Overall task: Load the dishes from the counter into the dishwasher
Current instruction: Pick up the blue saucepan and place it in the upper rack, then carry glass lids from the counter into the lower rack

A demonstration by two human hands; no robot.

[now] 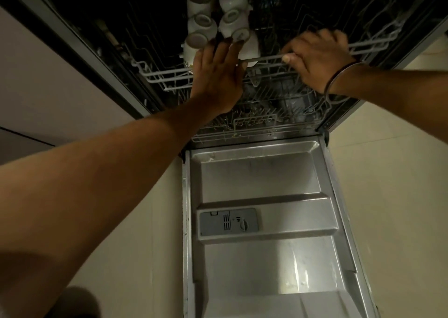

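The dishwasher stands open, its steel door (266, 220) folded flat toward me. Several white cups (230, 19) sit upside down in two rows in the upper rack (378, 41). My left hand (218, 75) lies flat with straight fingers against the rack's front rail, its fingertips touching the nearest white cup (249, 48). My right hand (317, 58), with a thin bangle on the wrist, grips the front rail of the upper rack, thumb under the bar. The lower rack (254, 121) shows beneath, dim, with dark items I cannot make out.
A grey detergent dispenser (228, 222) sits in the middle of the open door. Pale cabinet fronts (48, 87) flank the dishwasher on the left, and light floor (400, 196) lies on the right. The interior is dark.
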